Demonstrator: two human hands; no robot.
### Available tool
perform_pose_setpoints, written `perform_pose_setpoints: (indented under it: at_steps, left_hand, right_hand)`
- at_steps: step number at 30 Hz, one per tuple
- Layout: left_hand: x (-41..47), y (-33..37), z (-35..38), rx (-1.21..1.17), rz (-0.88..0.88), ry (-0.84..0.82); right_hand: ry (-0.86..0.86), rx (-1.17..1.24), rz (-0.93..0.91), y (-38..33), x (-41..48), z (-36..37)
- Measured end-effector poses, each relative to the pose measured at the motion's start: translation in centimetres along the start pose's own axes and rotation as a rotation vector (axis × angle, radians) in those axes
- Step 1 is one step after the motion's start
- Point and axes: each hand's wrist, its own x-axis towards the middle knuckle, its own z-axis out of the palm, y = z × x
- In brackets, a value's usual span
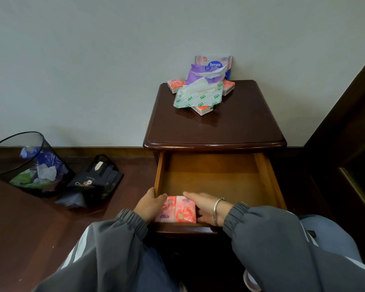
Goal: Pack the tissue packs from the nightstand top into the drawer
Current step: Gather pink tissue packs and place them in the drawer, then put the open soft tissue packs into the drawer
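Between the two hands, low in the near left corner of the open drawer (211,175): two pink tissue packs, side by side and touching. Against the left pink pack (168,209), the left hand (151,204), thumb up by the drawer's left wall, fingers bent round the pack's far left edge. Against the right pink pack (185,210), the right hand (207,207), fingers long and straight along its far side, pressing, not wrapped round it. On the right wrist, a thin bracelet (217,209). Far past the fingertips, up on the nightstand top (215,127), more packs in a messy pile by the wall: a green-and-white pack (198,95) with tissue sticking out, a purple pack (207,69) behind it, small pink packs (174,83) peeking out from under. Well off to the left of the left hand, down on the floor, a black bin (9,165) with scraps inside and a black bag (95,180) just beside it.
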Motion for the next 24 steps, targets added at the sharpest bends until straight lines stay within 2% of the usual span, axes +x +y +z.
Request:
perform_pose_setpoints:
  at_steps: [2, 4, 7, 10, 12, 14, 17, 20, 22, 24]
  left_hand:
    - [0.1, 0.0, -0.2, -0.027, -0.016, -0.015]
    - [0.1, 0.1, -0.8, 0.003, -0.016, -0.037]
    - [0.3, 1.0, -2.3, 0.152, 0.068, 0.054]
    - [0.5, 3.0, -4.4, 0.166, 0.194, 0.266]
    - [1.0, 4.7, -5.6, 0.141, 0.302, 0.392]
    - [1.7, 6.6, -6.3, 0.089, 0.415, 0.472]
    - [3.4, 9.6, -5.8, 0.080, 0.533, 0.529]
    - [5.7, 12.2, -4.3, 0.186, 0.635, 0.537]
    - [7.2, 13.8, -3.4, 0.256, 0.697, 0.534]
    - [8.7, 15.2, -2.7, 0.328, 0.756, 0.542]
  right_hand:
    - [0.007, -0.093, 0.002, -0.8, -0.9, -0.6]
    - [0.059, -0.266, -0.085, -1.9, -2.2, -1.7]
    - [0.189, -0.390, -0.395, -4.0, -4.6, -4.5]
    - [0.516, -0.517, -0.734, -6.8, -6.3, -8.9]
    - [0.786, -0.627, -0.861, -8.6, -6.3, -12.4]
    - [0.925, -0.761, -0.815, -10.2, -5.0, -16.1]
    - [0.903, -0.953, -0.566, -12.1, -2.3, -19.8]
    - [0.861, -1.111, -0.386, -13.2, 0.7, -20.6]
    - [0.900, -1.160, -0.330, -12.9, 2.1, -20.5]
    - [0.991, -1.192, -0.362, -12.2, 2.8, -20.3]
